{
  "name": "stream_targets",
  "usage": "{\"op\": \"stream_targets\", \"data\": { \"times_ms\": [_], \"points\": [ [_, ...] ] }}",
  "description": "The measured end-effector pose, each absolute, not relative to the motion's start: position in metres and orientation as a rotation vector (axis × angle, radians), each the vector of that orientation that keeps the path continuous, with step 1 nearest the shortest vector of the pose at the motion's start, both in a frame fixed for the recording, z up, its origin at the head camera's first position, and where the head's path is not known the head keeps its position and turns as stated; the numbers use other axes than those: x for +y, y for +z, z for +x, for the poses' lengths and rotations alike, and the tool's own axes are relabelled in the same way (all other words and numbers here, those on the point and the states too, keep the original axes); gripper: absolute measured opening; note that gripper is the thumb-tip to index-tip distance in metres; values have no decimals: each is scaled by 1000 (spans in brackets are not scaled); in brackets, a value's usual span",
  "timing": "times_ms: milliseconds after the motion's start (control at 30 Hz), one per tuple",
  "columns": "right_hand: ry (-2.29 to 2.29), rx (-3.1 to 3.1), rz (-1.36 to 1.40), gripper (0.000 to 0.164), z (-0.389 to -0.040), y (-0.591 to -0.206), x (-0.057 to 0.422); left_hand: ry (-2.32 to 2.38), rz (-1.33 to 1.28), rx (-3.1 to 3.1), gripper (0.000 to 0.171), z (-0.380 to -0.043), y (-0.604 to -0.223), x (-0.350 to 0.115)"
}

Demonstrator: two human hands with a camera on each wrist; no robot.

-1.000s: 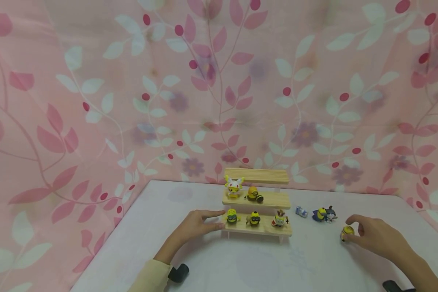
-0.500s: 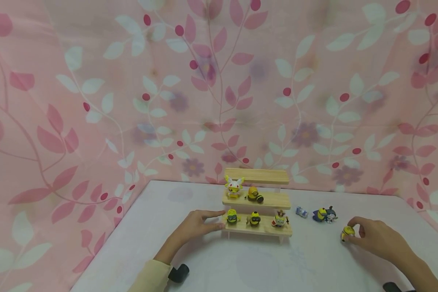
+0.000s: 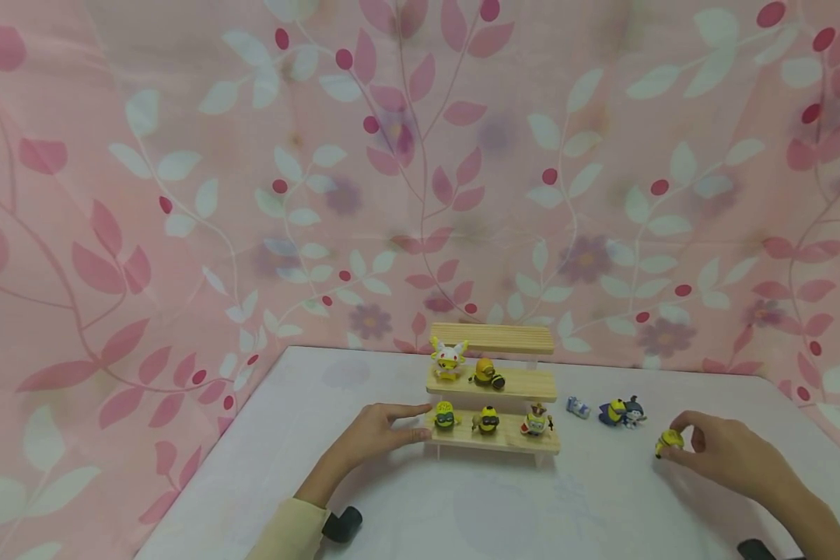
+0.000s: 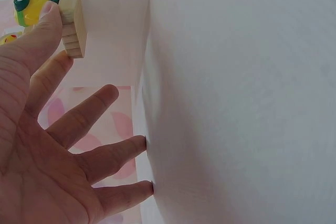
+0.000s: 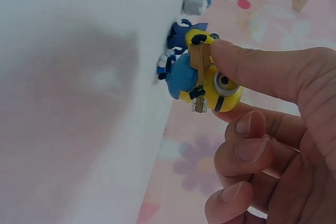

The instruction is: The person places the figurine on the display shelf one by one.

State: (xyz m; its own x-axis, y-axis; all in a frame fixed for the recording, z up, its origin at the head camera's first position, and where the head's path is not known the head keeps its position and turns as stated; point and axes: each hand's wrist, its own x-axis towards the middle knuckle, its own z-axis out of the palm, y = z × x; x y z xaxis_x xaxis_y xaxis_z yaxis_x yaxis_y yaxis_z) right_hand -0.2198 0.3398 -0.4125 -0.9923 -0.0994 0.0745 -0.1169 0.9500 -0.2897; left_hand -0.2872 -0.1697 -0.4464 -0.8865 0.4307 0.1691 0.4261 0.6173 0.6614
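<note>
My right hand (image 3: 731, 455) pinches a yellow minion figurine (image 5: 215, 85) in blue overalls between thumb and index finger. The figurine has one eye and carries a small brown guitar; its other fingers-side is partly covered by my hand. At the left end of the lowest plank of a wooden tiered display shelf (image 3: 511, 442), my left hand (image 3: 374, 432) holds the plank between thumb and index finger. Its other fingers are spread, as the left wrist view shows. On that plank stand a left minion figurine (image 3: 445, 416), a middle minion figurine (image 3: 488, 420) and a crowned minion figurine (image 3: 535, 421).
The middle plank bears a white-and-yellow horned figurine (image 3: 449, 359) and a brownish-yellow figurine (image 3: 486, 373). Right of the shelf lie a small blue-and-white figurine (image 3: 578, 407), a blue-caped minion figurine (image 3: 612, 412) and a dark-hooded figurine (image 3: 633, 412). A floral curtain (image 3: 420, 194) hangs behind.
My right hand has shifted very slightly right and up with the minion figurine, which has turned a little in the fingers. My left hand stays at the shelf.
</note>
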Motion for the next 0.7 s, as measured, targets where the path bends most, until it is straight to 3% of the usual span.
{"op": "stream_targets", "data": {
  "times_ms": [700],
  "points": [
    [454, -2886, 250, 52, -208, -382, 310, 1170, 765, 2800, 53, -287, -446, -170]
  ]
}}
